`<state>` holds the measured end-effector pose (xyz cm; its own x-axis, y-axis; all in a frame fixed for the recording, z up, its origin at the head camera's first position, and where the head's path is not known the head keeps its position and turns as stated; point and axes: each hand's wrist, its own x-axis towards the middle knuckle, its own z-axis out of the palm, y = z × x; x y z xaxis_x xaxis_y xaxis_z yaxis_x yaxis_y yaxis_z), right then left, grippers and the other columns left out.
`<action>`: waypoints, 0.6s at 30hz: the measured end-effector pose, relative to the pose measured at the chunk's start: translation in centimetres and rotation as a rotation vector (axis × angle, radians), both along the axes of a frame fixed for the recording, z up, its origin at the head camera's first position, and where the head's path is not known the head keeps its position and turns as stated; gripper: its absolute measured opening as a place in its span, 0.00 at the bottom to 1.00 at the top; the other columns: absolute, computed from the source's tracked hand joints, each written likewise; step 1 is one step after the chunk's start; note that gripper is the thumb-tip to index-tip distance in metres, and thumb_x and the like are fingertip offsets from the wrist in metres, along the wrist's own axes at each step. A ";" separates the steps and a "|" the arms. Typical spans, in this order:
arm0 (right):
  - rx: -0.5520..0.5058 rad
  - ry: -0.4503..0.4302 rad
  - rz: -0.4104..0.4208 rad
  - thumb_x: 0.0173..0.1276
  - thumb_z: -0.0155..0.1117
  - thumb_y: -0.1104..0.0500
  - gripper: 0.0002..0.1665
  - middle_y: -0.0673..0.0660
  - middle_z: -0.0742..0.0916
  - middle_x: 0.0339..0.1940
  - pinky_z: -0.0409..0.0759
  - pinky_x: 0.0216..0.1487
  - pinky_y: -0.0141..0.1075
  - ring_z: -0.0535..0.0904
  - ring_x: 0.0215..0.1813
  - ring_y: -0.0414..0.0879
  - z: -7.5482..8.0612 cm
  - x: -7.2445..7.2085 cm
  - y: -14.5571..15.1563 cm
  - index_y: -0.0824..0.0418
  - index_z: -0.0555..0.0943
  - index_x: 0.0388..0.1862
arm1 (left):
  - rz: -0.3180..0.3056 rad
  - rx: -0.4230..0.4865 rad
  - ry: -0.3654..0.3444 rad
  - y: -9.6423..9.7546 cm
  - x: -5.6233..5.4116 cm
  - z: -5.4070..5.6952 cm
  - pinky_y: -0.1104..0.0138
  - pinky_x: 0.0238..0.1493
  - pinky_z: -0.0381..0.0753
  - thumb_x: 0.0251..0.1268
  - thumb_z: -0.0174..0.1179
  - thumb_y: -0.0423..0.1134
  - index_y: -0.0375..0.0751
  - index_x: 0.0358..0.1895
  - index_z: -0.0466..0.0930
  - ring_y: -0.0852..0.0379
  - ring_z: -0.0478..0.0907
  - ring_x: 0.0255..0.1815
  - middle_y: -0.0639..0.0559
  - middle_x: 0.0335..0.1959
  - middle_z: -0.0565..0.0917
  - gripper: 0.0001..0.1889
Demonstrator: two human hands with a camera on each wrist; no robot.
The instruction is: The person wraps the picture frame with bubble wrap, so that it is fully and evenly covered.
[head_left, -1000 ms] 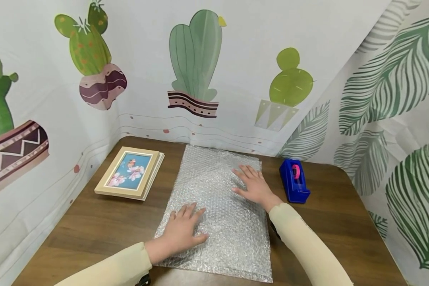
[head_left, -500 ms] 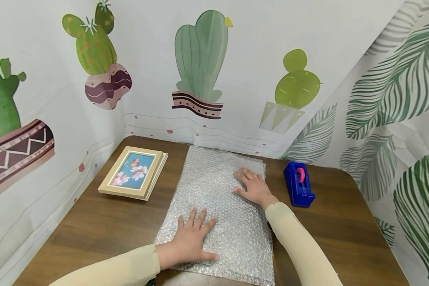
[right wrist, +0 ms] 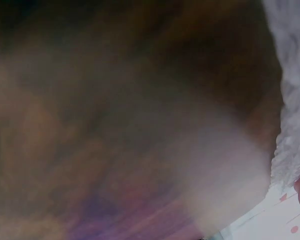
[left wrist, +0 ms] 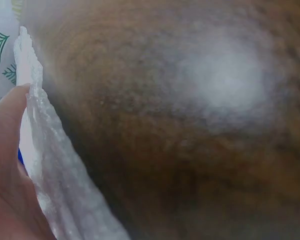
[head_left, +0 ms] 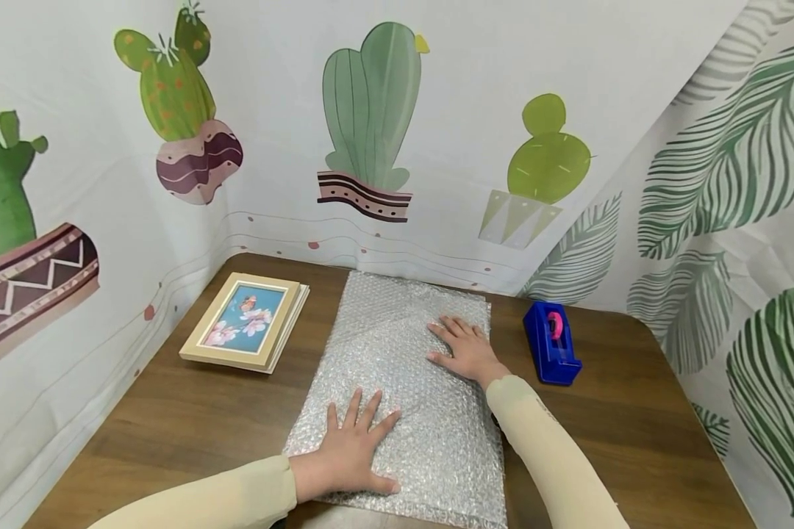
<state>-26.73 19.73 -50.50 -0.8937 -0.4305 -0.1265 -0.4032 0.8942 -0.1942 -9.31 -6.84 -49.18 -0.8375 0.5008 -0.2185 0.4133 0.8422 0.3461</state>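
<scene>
A sheet of clear bubble wrap [head_left: 397,345] lies flat, lengthwise, on the brown wooden table in the head view. My left hand [head_left: 352,454] rests on its lower left part, fingers spread and straight. Higher up, at the right side of the sheet, my right hand [head_left: 465,350] lies palm down with its fingers extended. Neither hand grips anything. The left wrist view has the left hand [left wrist: 7,160] at its left edge beside the edge of the bubble wrap [left wrist: 65,180]. A blurred tabletop fills most of both wrist views, with the bubble wrap [right wrist: 295,100] at the right wrist view's right edge.
Left of the bubble wrap, a wooden picture frame [head_left: 278,323] with a flower-and-butterfly print lies on the table [head_left: 192,419], on top of a white-edged layer. A blue tape dispenser [head_left: 552,353] with a pink core stands to the right. Cactus-printed cloth [head_left: 450,88] hangs behind.
My left hand has come down and spread flatter on the bubble wrap, shifting slightly right. The right hand stays on the sheet, a little lower. The head view has shifted slightly.
</scene>
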 end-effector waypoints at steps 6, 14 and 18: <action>-0.001 -0.038 -0.020 0.76 0.51 0.32 0.44 0.57 0.56 0.87 0.49 0.82 0.67 0.48 0.87 0.62 -0.2 -0.1 -0.2 0.45 0.57 0.84 | 0.018 -0.007 -0.108 -0.3 -0.2 -0.2 0.20 0.73 0.38 0.53 0.65 0.75 0.61 0.83 0.49 0.31 0.34 0.86 0.42 0.87 0.41 0.57; 0.013 -0.058 -0.022 0.75 0.52 0.31 0.45 0.59 0.57 0.87 0.51 0.81 0.70 0.49 0.87 0.64 0.0 0.0 -0.1 0.46 0.57 0.84 | 0.008 -0.020 -0.122 -0.4 -0.2 -0.3 0.21 0.73 0.37 0.52 0.65 0.75 0.63 0.83 0.49 0.32 0.33 0.87 0.43 0.87 0.41 0.57; 0.017 -0.066 -0.039 0.75 0.52 0.31 0.45 0.59 0.57 0.87 0.52 0.80 0.70 0.50 0.86 0.64 0.1 0.3 -0.2 0.47 0.57 0.84 | -0.004 -0.027 -0.119 -0.7 -0.3 -0.4 0.22 0.74 0.38 0.52 0.65 0.75 0.65 0.83 0.48 0.33 0.34 0.87 0.45 0.87 0.41 0.56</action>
<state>-26.47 19.51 -50.38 -0.8993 -0.3924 -0.1931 -0.3544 0.9126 -0.2040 -9.64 -7.57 -49.55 -0.8030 0.4966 -0.3295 0.3738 0.8503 0.3705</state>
